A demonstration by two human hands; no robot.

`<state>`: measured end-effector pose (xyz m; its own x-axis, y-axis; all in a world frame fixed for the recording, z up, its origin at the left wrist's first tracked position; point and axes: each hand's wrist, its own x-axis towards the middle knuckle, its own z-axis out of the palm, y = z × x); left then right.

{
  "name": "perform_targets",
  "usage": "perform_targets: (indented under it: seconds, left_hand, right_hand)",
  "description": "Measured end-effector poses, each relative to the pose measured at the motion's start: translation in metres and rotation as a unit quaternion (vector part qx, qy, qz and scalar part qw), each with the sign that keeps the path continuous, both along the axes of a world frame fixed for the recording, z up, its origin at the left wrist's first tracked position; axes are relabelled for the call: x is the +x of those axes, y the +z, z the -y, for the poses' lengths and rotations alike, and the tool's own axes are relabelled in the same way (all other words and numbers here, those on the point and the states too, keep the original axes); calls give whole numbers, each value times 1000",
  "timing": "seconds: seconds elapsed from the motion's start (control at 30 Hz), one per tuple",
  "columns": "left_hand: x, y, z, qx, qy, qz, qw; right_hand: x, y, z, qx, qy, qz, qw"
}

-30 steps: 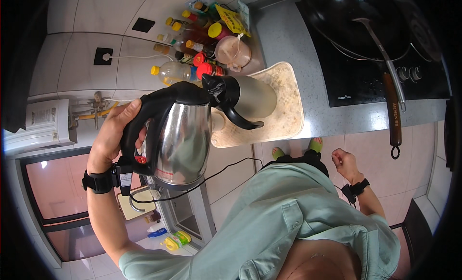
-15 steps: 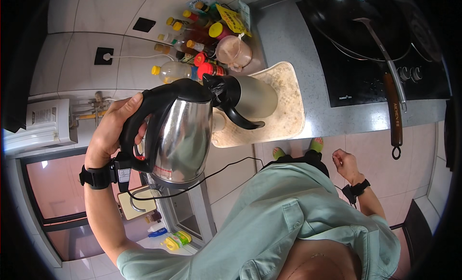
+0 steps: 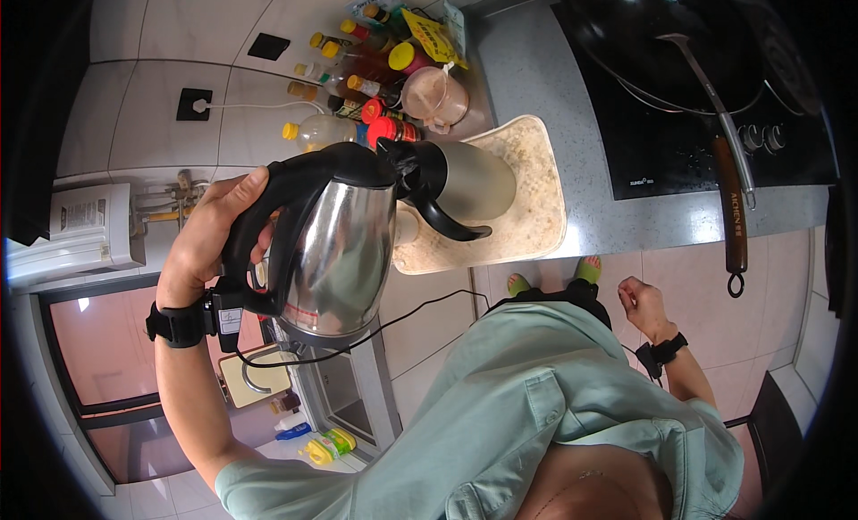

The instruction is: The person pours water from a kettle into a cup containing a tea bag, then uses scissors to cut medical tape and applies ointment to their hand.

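Note:
My left hand (image 3: pixel 214 221) is closed round the black handle of a shiny steel electric kettle (image 3: pixel 340 252), held up and tilted. The kettle's black lid end and spout side are close to the black top of a grey-beige thermos jug (image 3: pixel 480 180). Whether they touch, or any water flows, I cannot make out. The jug stands on a beige speckled tray (image 3: pixel 536 194), its black handle towards me. A pale cup (image 3: pixel 407 226) is partly hidden behind the kettle. My right hand (image 3: pixel 642 304) hangs at my side, fingers curled, with nothing visible in it.
Several sauce bottles (image 3: pixel 362 60), red-lidded jars (image 3: pixel 391 130) and a pinkish pitcher (image 3: pixel 435 98) crowd against the wall beyond the tray. On the right, a black wok (image 3: pixel 661 29) with a metal spatula (image 3: pixel 706 78) sits on the black cooktop (image 3: pixel 639 158). A plugged-in white cord (image 3: pixel 255 106) runs along the wall.
The kettle has shifted very slightly in my left hand's grip, its lid end a touch higher. My right hand and the jug have not moved.

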<state>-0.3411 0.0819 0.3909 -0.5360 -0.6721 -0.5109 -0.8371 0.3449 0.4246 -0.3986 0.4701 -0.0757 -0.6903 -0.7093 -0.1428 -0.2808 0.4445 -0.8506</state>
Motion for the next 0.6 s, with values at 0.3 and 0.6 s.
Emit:
perform_targets:
  seconds: [0.3,0.6]
  left_hand:
    - [-2,0,2,7,-4,4,1000]
    - [-7,0,4,1,-15,20,1000]
  right_hand:
    - [-1,4,0,7,5,-10,1000]
    - [-3,2,-1,11,2,-10,1000]
